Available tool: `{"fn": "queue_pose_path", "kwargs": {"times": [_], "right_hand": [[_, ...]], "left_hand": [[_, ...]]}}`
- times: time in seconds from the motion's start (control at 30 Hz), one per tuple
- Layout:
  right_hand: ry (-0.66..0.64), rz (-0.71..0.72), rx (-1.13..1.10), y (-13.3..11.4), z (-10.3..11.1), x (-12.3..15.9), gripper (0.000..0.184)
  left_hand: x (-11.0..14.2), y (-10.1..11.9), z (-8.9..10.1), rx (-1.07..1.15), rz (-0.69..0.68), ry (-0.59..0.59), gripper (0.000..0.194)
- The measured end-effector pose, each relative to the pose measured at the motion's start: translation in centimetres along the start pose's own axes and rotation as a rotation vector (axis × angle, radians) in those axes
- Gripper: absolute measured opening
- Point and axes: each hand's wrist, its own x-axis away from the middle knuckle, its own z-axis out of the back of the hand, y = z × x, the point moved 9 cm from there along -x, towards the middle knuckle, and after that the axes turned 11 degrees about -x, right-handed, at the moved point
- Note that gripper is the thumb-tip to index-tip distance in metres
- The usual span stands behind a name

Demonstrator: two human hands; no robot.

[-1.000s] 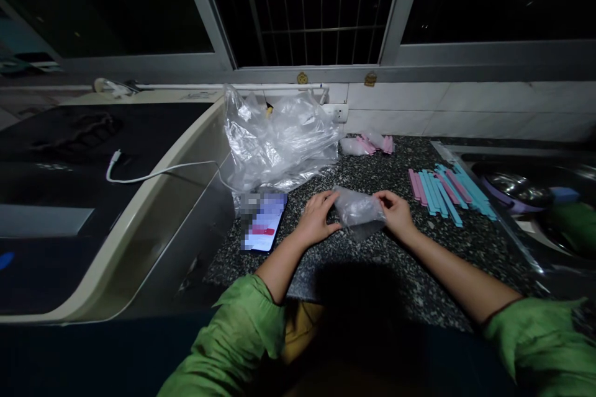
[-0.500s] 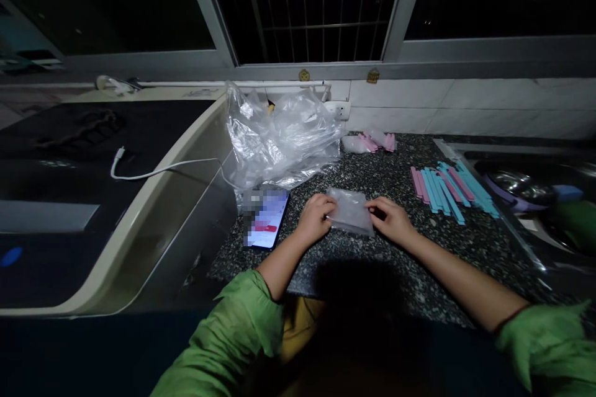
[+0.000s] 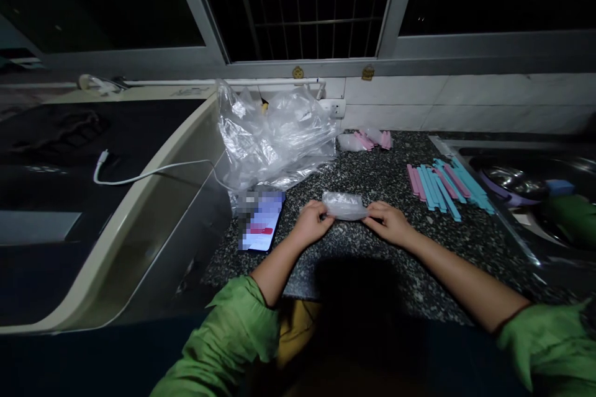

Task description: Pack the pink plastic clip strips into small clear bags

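Note:
A clear plastic bag (image 3: 345,205), folded into a narrow bundle, lies on the dark speckled countertop (image 3: 298,279) between my hands. My left hand (image 3: 313,220) pinches its left end, fingers closed on the plastic. At the right end, my right hand (image 3: 388,222) grips the bag's lower corner between thumb and fingers. To the left of my left hand rests a phone (image 3: 265,223) with its screen lit. Pink and light blue flat sealing clips (image 3: 437,189) lie in a pile beyond my right hand.
A large heap of crumpled clear plastic (image 3: 279,136) sits by the wall. Small plastic packs with pink clips (image 3: 365,139) lie right of it. A washing machine (image 3: 186,136) with a white cable (image 3: 153,170) stands left; a sink (image 3: 507,155) holding a metal pot is right.
The bag has gone from lying flat and nearly square to a narrower folded strip. Both hands keep hold at its ends. The view has shifted slightly.

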Motion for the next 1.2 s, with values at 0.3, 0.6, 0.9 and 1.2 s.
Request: {"fn": "queue_pose_path", "kwargs": {"times": [0.3, 0.6, 0.9, 1.2], "right_hand": [[0.068, -0.452, 0.047, 1.5, 0.2, -0.5, 0.032], [0.057, -0.647, 0.17, 1.8, 0.6, 0.1, 0.031], [-0.001, -0.633, 0.186, 1.7, 0.6, -0.2, 0.018], [-0.126, -0.553, 0.358, -0.4, -0.1, 0.5, 0.019]], "left_hand": [[-0.5, -0.2, -0.1, -0.223, 0.172, 0.058, 0.03], [-0.1, 0.4, 0.6, -0.352, 0.219, 0.034, 0.025], [0.1, 3.0, -0.6, -0.416, -0.179, 0.04, 0.019], [0.6, 3.6, -1.3, -0.381, -0.152, -0.059, 0.023]]}}
